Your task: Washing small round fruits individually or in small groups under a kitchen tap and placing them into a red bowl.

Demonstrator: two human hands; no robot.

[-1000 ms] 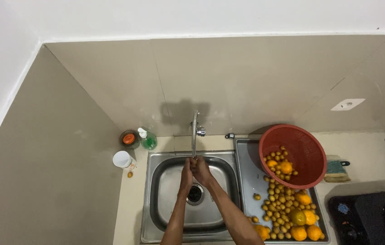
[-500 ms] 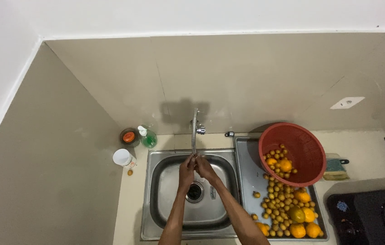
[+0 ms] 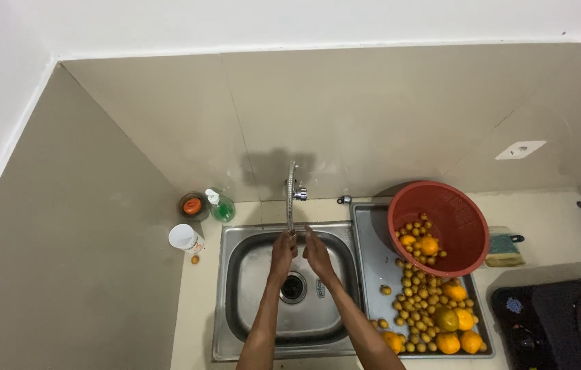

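Observation:
Both hands reach over the steel sink (image 3: 235,322), right under the spout of the curved tap (image 3: 291,195). My left hand (image 3: 281,252) and my right hand (image 3: 316,252) are side by side, palms facing each other, a small gap between them. Neither holds anything that I can see. The round drain (image 3: 293,287) lies just below the hands. Whether water runs from the tap is too fine to tell.
A tilted red basin (image 3: 439,226) with small yellow fruits and oranges rests on the draining tray (image 3: 369,240), where several more fruits (image 3: 427,308) lie spilled. A green soap bottle (image 3: 220,205), a small jar (image 3: 191,205) and a white cup (image 3: 185,238) stand left. A sponge (image 3: 505,247) and stove (image 3: 558,322) sit right.
My hands were pressed together under the tap; they have parted slightly and now sit side by side. The view has shifted a little.

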